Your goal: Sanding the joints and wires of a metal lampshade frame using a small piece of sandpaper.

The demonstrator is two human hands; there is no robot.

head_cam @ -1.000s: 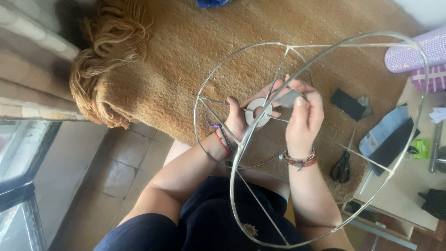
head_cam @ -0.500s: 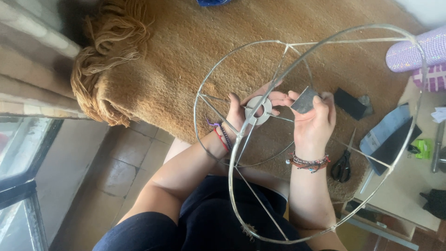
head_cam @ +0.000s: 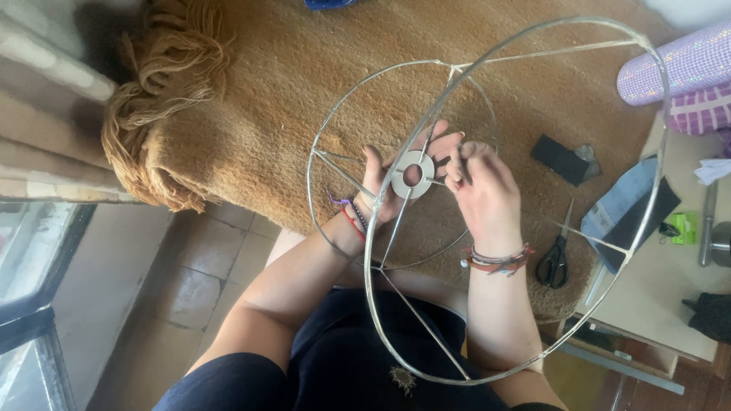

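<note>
- Left hand [head_cam: 388,186] grips the centre ring [head_cam: 412,175] of a wire lampshade frame [head_cam: 487,198], fingers curled behind it.
- Right hand [head_cam: 480,190] pinches closed at the ring's edge.
- Frame held over the lap, above a tan rug [head_cam: 251,114].
- Scissors [head_cam: 556,255] lie near, on the rug.

Thin, shiny metal wire lampshade frame [head_cam: 525,198] with smooth metal washer ring [head_cam: 412,174]; coarse, matt woven rug [head_cam: 251,114]; black-handled metal scissors [head_cam: 556,255].

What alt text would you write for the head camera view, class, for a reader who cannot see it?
A person's left hand and right hand grip the flat metal centre ring of a round wire lampshade frame held over their lap. Beneath lies a fringed tan woven rug, with black-handled scissors at its right edge.
</note>
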